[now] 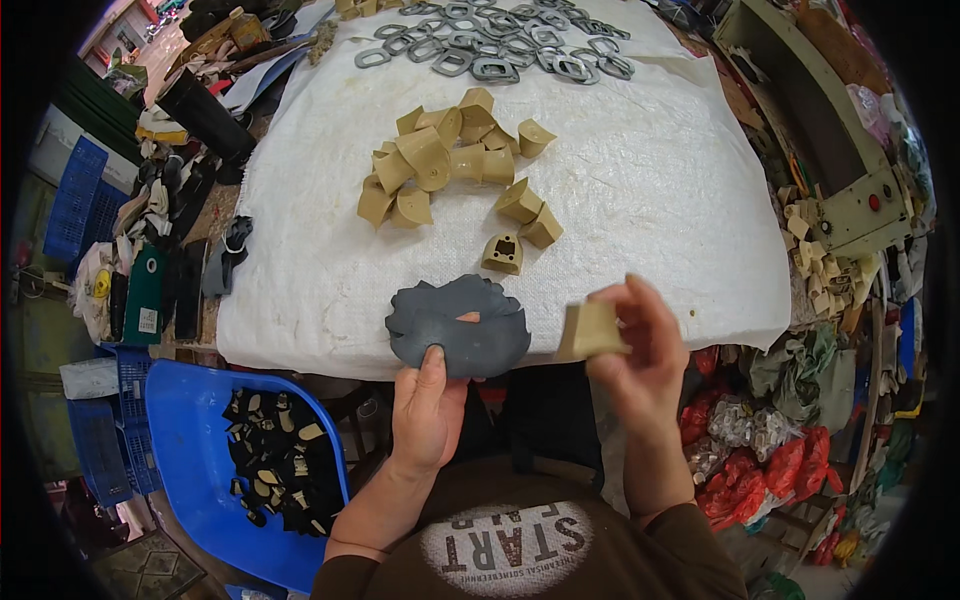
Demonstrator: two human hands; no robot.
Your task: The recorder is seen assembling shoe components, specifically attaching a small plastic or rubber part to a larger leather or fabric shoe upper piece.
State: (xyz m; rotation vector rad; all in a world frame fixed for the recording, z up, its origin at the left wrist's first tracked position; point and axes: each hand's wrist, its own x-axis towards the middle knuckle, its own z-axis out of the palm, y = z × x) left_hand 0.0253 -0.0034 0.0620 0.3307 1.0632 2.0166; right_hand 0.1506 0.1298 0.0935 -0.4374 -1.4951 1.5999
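My left hand (pixel 428 415) pinches the near edge of a dark grey, leather-like piece (pixel 435 320), thumb on top. The piece has a scalloped far edge and a small opening in its middle, through which a bit of finger shows. To the right, my right hand (pixel 648 345) grips a tan shoe heel (pixel 590 330) between thumb and fingers, slightly blurred and apart from the grey piece. Just beyond the grey piece, one loose heel (pixel 503 254) sits with its hollowed end toward me. Farther off lies a pile of similar heels (pixel 430 155).
A white woven sheet (pixel 670 180) covers the table. Many grey oval rings (pixel 490 45) lie at its far end. A blue tub (pixel 180 470) with black and tan pieces stands at lower left. Red plastic bags (pixel 770 475) are at lower right; a metal machine (pixel 845 160) stands farther right.
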